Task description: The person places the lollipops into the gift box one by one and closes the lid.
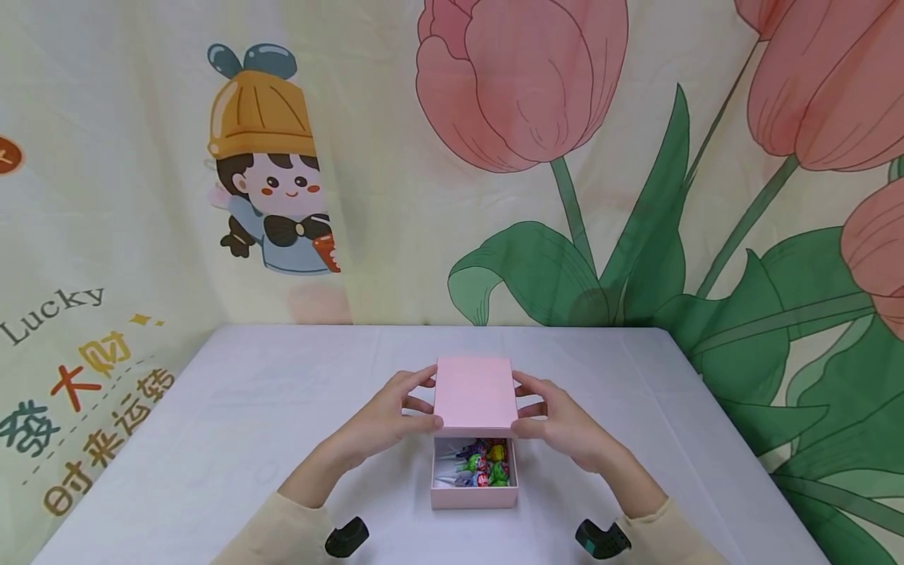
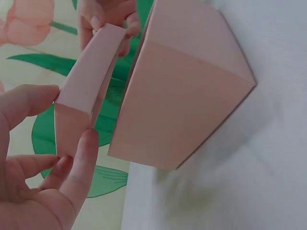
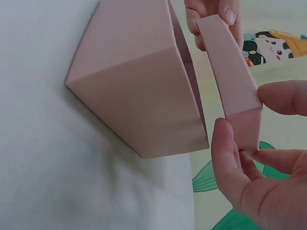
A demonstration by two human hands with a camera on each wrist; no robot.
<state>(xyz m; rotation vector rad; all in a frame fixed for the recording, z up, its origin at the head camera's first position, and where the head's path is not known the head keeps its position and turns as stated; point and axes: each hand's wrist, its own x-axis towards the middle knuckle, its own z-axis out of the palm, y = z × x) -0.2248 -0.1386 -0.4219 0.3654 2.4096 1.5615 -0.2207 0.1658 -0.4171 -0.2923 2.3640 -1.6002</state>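
A pink box lid point(image 1: 476, 392) is held level above an open pink box point(image 1: 474, 498). My left hand point(image 1: 387, 416) grips the lid's left side, and my right hand point(image 1: 565, 420) grips its right side. In both wrist views a gap shows between the lid point(image 2: 91, 72) and the box point(image 3: 139, 91), with fingertips at the lid's edges. Inside the box lie several lollipops point(image 1: 482, 463) in shiny, colourful wrappers, their white sticks pointing left. The far part of the box is hidden under the lid in the head view.
A white cloth covers the table point(image 1: 297, 377) under the box. Behind it hangs a curtain point(image 1: 381, 157) printed with big tulips, a cartoon figure and lettering. A dark wrist strap point(image 1: 347, 537) sits near the left sleeve, and another wrist strap point(image 1: 603, 540) near the right.
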